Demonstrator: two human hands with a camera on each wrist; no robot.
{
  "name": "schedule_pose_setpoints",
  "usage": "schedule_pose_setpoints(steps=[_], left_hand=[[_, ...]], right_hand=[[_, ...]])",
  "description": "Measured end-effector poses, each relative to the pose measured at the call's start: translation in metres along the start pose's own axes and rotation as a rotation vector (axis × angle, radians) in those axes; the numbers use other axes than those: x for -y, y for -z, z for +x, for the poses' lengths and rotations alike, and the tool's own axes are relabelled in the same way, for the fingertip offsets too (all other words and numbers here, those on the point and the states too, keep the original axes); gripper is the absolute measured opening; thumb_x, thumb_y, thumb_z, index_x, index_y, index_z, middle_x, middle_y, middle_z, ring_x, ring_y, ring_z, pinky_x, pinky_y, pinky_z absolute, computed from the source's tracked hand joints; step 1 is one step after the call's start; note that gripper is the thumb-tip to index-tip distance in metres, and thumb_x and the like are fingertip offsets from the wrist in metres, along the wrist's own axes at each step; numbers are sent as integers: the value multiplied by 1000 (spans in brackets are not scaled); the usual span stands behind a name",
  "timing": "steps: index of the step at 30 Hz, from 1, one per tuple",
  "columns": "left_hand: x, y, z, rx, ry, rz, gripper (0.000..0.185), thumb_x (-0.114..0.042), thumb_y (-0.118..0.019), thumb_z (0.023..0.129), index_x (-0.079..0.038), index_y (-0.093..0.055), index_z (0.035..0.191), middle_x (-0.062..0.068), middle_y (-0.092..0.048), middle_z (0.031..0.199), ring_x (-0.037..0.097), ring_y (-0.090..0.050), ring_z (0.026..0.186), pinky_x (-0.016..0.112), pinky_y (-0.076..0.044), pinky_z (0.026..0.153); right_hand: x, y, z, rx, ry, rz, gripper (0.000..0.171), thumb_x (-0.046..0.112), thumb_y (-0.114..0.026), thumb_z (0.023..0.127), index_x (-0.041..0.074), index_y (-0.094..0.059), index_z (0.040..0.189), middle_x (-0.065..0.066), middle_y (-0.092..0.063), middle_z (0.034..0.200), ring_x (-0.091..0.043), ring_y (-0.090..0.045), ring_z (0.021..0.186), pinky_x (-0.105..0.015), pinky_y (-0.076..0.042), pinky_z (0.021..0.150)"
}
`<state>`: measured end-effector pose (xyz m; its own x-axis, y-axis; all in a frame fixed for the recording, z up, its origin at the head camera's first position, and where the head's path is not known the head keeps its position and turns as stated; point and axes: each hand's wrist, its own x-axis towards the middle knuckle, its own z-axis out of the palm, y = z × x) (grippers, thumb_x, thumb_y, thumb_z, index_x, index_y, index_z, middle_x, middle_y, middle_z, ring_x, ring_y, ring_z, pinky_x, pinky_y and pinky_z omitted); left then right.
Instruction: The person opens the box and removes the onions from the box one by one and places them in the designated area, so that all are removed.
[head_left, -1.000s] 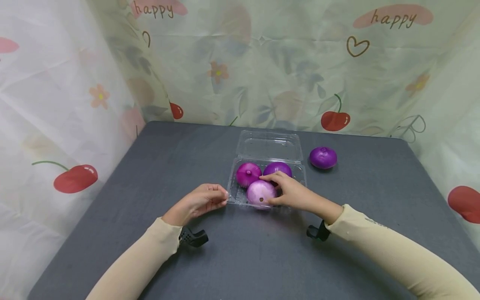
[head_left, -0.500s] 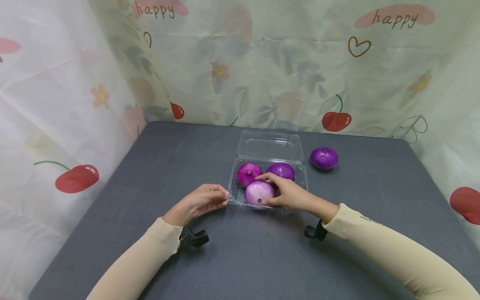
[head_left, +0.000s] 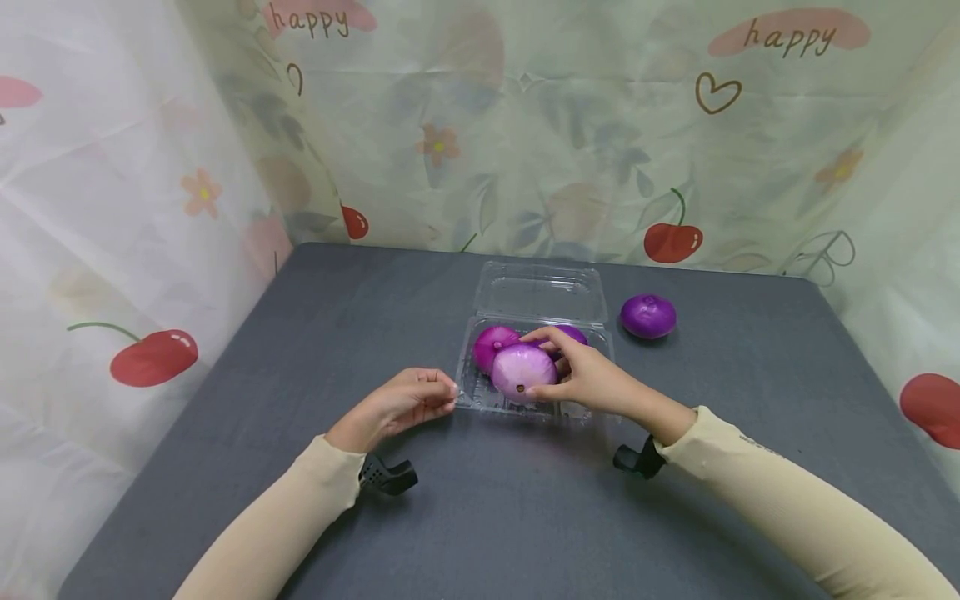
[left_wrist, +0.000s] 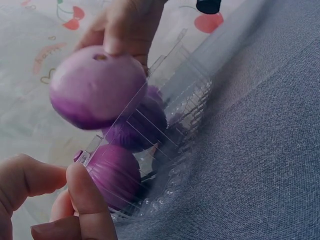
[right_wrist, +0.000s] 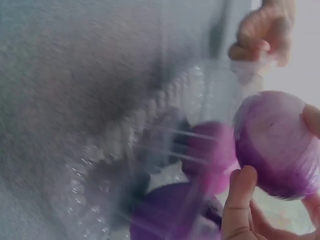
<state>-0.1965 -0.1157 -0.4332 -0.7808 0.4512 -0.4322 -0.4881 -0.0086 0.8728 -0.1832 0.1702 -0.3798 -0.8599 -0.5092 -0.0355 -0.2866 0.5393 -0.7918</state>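
My right hand (head_left: 596, 379) grips a pale purple onion (head_left: 522, 372) between thumb and fingers. In the left wrist view that onion (left_wrist: 95, 90) is above the rim of the clear plastic clamshell box (head_left: 536, 292), whose lid is folded back. My left hand (head_left: 401, 402) pinches the box's front left corner with thumb and fingertips. Inside the box sit a magenta onion (head_left: 489, 343) at the left and a darker purple onion (head_left: 576, 333) at the back right, partly hidden by my right hand.
Another purple onion (head_left: 648, 317) rests on the dark grey tabletop (head_left: 480, 517), right of the box lid. A patterned curtain (head_left: 525, 125) hangs behind the table and at both sides. Each wrist carries a black camera mount (head_left: 390, 477).
The pale onion has risen from the box floor in my right hand. Earlier, the darker onion behind it shifted slightly right. My left hand stays at the corner.
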Motion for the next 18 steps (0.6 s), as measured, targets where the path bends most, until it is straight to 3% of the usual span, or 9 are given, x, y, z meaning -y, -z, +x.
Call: schedule_pose_setpoints(steps=[9,18], left_hand=[[-1,0,-2,10,-3,-1,15,0,-55,93,-7,-61,81,2,-64,77,9,-62,68,20,-55,67],[0,0,0,-2,6,4,14,0,-57,93,-7,-61,82,3,-64,77,9,-62,69,21,-55,68]], right_hand=[[2,18,-10,-21,-39,167,66,27,-79,81,30,-42,135,-18,-51,127,-29,-63,101,-36,-56,81],[-3,36,-19,-34,-55,322,68,19,-77,84,26,-39,140,-19,-46,135,-32,-60,109,-42,-57,83]])
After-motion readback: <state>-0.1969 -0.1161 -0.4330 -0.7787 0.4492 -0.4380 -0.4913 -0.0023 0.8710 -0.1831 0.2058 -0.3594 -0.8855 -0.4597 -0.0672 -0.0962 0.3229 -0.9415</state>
